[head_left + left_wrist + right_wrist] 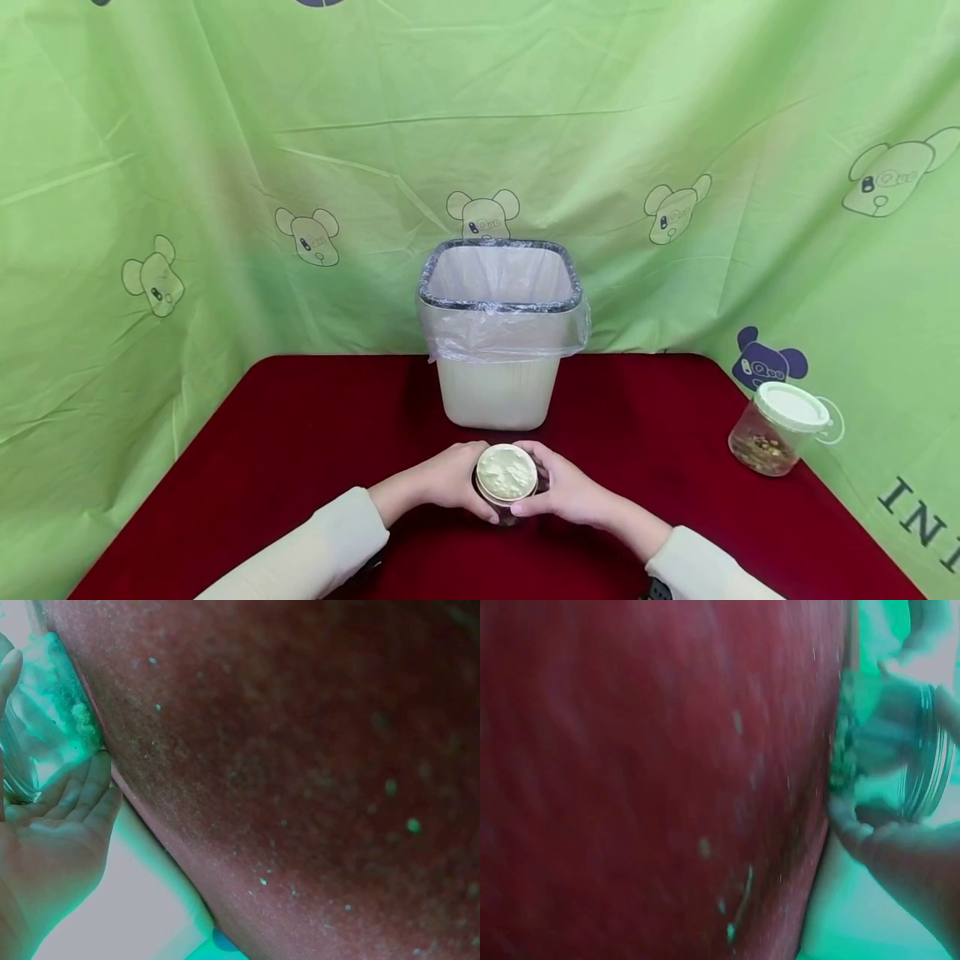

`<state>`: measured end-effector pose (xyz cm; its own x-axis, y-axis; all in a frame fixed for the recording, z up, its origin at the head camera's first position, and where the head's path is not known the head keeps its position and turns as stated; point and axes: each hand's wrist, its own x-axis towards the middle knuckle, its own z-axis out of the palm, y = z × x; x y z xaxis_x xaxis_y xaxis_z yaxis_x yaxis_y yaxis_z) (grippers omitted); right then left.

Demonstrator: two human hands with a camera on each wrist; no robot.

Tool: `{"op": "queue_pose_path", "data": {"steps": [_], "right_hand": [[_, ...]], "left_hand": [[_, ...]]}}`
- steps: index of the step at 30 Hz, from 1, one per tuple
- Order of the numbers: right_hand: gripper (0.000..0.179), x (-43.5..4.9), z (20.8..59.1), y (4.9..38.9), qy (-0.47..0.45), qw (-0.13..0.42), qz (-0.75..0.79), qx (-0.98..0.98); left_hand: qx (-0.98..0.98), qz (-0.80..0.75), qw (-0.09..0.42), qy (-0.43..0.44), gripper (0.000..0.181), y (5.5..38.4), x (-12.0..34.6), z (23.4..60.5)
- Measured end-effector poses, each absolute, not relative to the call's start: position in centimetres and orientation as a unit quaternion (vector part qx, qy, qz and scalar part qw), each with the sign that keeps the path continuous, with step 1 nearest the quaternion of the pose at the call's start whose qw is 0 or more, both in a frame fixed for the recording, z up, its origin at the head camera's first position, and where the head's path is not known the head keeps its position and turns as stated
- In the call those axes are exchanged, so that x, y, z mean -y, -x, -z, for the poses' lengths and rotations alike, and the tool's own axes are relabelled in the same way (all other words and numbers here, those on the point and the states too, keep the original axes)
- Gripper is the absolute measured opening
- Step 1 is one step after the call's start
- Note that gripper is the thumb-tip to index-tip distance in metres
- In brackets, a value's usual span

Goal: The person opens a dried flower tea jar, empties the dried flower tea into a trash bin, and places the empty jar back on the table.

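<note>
A clear jar (504, 515) with a pale gold lid (507, 472) stands on the dark red cloth near the front middle. My left hand (455, 477) holds its left side, with the thumb at the front and the fingers behind. On the opposite side my right hand (564, 487) grips it the same way. Small pale bits lie at the bottom of the jar (877, 712) in the right wrist view. The left wrist view shows my left hand (64, 840) with its fingers along the jar (52, 697).
Behind the hands stands a white bin (495, 392) lined with a clear plastic bag (498, 329). A clear tub (763, 442) with a white lid and brownish bits inside is at the right edge of the table. Green printed cloth (375, 125) hangs around the back and sides.
</note>
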<state>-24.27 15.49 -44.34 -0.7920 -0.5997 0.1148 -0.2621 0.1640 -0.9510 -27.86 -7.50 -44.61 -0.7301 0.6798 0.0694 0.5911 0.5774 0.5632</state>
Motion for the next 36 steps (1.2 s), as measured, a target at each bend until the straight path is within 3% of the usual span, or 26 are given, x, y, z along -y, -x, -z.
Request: {"op": "queue_pose_path", "data": {"steps": [5,10,22,36], "right_hand": [[0.076,-16.2,44.3,25.5,0.319,0.207,0.586,-0.715],[0.082,-16.2,44.1,25.3,0.314,0.215,0.59,-0.712],[0.096,-13.2,43.4,21.7,0.169,0.029,0.528,-0.832],[0.087,-12.1,43.5,21.4,0.156,-0.014,0.477,-0.865]], "left_hand": [[-0.885,-0.287,0.077,-0.359,0.07,27.9,7.5,44.6],[-0.884,-0.287,0.079,-0.36,0.069,27.9,7.5,44.6],[-0.887,-0.276,0.068,-0.364,0.066,27.9,7.4,44.3],[-0.886,-0.281,0.072,-0.362,0.065,27.8,7.5,44.4]]}}
